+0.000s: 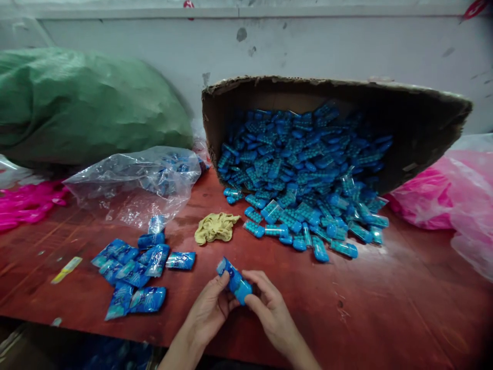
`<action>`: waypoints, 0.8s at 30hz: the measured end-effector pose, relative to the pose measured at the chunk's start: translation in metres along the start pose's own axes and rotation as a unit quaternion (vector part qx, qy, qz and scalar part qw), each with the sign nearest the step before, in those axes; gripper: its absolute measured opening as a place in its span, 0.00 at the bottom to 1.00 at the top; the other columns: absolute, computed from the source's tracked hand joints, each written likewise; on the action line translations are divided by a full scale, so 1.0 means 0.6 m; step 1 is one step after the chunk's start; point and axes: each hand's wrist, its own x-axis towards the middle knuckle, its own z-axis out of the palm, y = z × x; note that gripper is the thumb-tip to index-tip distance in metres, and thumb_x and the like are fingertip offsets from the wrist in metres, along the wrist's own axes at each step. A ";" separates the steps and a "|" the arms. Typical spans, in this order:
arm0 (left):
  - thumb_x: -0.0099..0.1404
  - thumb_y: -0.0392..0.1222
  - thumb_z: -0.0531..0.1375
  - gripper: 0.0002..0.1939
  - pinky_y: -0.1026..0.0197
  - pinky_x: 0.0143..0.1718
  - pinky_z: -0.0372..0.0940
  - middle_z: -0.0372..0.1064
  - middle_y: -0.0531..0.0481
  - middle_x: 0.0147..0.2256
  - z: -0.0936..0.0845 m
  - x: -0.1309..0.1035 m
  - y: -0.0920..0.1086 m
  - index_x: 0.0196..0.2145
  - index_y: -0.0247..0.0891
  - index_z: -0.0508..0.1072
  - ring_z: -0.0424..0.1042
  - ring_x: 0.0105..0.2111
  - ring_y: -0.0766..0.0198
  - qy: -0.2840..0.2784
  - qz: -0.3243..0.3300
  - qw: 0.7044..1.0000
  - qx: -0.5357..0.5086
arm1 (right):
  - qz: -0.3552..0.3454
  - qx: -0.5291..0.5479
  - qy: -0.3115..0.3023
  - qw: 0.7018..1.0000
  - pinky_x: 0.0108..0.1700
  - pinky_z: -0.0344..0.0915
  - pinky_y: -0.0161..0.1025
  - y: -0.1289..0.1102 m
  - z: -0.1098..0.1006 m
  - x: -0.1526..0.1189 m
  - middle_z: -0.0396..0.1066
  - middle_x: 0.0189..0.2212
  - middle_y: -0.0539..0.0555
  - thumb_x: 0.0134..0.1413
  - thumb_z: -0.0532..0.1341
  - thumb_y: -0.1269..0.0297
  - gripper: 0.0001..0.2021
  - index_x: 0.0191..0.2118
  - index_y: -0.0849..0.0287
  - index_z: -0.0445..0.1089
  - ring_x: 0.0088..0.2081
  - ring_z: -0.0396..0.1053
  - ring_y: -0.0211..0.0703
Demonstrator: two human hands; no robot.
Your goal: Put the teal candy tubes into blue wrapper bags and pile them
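Between my hands, near the front of the table, is a small blue printed packet (230, 273) with a smooth, rounded light-blue end (243, 292) at its lower right. My left hand (210, 304) is closed on the packet's left side, thumb on top. The fingers of my right hand (269, 303) pinch the rounded end. Whether this end belongs to a container inside the packet, I cannot tell. To the left lie several similar blue packets (133, 272), loosely heaped. Beyond my hands, small clear containers with blue ends and blue beads (292, 164) spill from a cardboard box (416, 123).
A crumpled yellowish cloth or glove (216, 227) lies mid-table. A clear plastic bag (134, 185), a yellow-handled cutter (67, 270) and a large green sack (88, 103) are left. Pink bagged items (435, 195) sit right. The red table's (385, 308) front edge is close.
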 end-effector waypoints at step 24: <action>0.53 0.42 0.61 0.09 0.62 0.34 0.64 0.73 0.48 0.26 0.018 -0.012 -0.022 0.30 0.34 0.74 0.72 0.30 0.63 -0.050 -0.009 0.999 0.019 | 0.086 0.010 -0.049 0.995 0.47 0.62 0.40 -0.018 -0.019 0.016 0.66 0.45 0.51 0.41 0.57 0.76 0.26 0.50 0.53 0.63 0.45 0.64 0.44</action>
